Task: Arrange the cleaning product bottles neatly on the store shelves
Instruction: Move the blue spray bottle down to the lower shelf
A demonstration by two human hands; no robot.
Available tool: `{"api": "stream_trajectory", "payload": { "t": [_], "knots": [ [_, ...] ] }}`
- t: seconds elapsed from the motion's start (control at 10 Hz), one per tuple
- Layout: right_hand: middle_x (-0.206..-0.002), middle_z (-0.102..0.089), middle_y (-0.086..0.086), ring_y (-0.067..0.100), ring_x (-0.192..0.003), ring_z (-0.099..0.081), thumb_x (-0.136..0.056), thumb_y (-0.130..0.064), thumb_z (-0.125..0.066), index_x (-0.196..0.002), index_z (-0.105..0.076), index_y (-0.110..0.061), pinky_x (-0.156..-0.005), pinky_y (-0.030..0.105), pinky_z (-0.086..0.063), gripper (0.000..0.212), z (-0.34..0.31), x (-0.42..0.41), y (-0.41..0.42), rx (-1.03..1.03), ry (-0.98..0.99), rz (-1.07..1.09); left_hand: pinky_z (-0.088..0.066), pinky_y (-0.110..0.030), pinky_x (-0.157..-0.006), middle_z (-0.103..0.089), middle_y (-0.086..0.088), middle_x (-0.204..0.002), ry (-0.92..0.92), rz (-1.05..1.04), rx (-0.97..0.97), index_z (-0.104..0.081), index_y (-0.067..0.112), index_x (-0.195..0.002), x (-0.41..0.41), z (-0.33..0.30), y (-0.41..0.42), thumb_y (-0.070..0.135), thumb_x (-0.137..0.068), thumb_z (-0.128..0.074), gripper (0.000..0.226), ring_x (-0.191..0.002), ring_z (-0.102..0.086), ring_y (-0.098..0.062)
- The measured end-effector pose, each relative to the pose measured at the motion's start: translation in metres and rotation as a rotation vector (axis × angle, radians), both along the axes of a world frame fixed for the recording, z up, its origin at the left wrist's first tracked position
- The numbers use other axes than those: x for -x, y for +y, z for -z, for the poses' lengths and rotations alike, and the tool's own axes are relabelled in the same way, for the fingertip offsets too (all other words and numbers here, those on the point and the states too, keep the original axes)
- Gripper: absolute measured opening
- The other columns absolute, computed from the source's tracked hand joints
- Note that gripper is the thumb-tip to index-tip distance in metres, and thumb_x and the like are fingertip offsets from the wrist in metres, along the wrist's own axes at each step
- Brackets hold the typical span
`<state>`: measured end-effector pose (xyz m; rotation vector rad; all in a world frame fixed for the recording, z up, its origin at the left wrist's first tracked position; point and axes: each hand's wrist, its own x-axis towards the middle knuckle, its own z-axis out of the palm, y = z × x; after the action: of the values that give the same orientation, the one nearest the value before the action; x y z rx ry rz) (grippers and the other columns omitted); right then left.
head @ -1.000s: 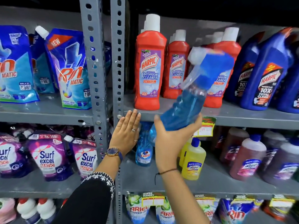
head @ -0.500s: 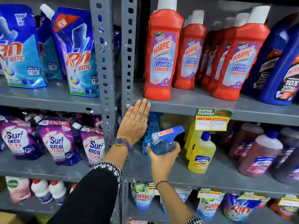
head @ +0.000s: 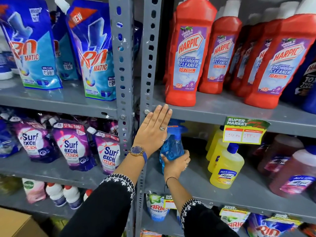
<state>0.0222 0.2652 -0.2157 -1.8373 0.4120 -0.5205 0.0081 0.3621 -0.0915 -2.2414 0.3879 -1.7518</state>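
Note:
My right hand (head: 176, 164) grips the lower body of a blue spray bottle (head: 172, 146), which stands at the left end of the middle grey shelf (head: 193, 183). Its trigger head sits just under the shelf above. My left hand (head: 153, 130) is flat with its fingers together, pressed against the left side of the bottle and the front edge of the upper shelf (head: 201, 115). Whether another blue spray bottle stands behind it is hidden by my hands. Yellow cleaner bottles (head: 225, 166) stand to the right on the same shelf.
Red Harpic bottles (head: 188, 53) fill the upper shelf. Brown bottles (head: 294, 175) stand at the far right of the middle shelf. A perforated grey upright (head: 147, 65) divides the racks; detergent pouches (head: 71, 144) fill the left rack. A price tag (head: 244, 130) hangs from the shelf edge.
My right hand has brought the blue spray bottle down from in front of the Harpic bottles into the middle shelf, further in and upright. My left hand has stayed by the shelf edge.

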Motion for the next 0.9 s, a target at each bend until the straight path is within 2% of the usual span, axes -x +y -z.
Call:
{"api": "stream_trajectory", "payload": {
  "t": [0.2, 0.6, 0.9],
  "knots": [
    [-0.125, -0.044, 0.021, 0.042, -0.115, -0.045, -0.052, -0.021, -0.091, -0.131, -0.034, -0.009, -0.099, 0.057, -0.038, 0.098, -0.001, -0.005, 0.003, -0.004, 0.078, 0.073, 0.004, -0.036, -0.119, 0.017, -0.012, -0.156, 0.016, 0.018, 0.011, 0.007, 0.005, -0.149, 0.0, 0.0, -0.001, 0.023, -0.085, -0.047, 0.085, -0.145, 0.009, -0.023],
    [-0.131, -0.04, 0.019, 0.039, -0.117, -0.044, -0.058, -0.026, -0.089, -0.137, -0.03, -0.008, -0.101, 0.057, -0.038, 0.101, -0.001, 0.007, 0.014, 0.026, 0.116, -0.009, 0.003, -0.037, -0.119, 0.019, -0.012, -0.156, 0.034, 0.032, 0.026, 0.008, 0.005, -0.149, 0.001, 0.0, -0.001, 0.024, -0.089, -0.042, 0.08, -0.145, 0.01, -0.024],
    [-0.131, -0.041, 0.018, 0.039, -0.119, -0.044, -0.059, -0.028, -0.089, -0.138, -0.029, -0.009, -0.103, 0.057, -0.038, 0.101, -0.004, 0.011, 0.017, 0.037, 0.13, 0.018, 0.004, -0.037, -0.119, 0.02, -0.013, -0.155, 0.039, 0.022, 0.021, 0.009, 0.004, -0.149, 0.001, 0.0, 0.0, 0.024, -0.089, -0.041, 0.081, -0.144, 0.011, -0.024]
  ]
}}
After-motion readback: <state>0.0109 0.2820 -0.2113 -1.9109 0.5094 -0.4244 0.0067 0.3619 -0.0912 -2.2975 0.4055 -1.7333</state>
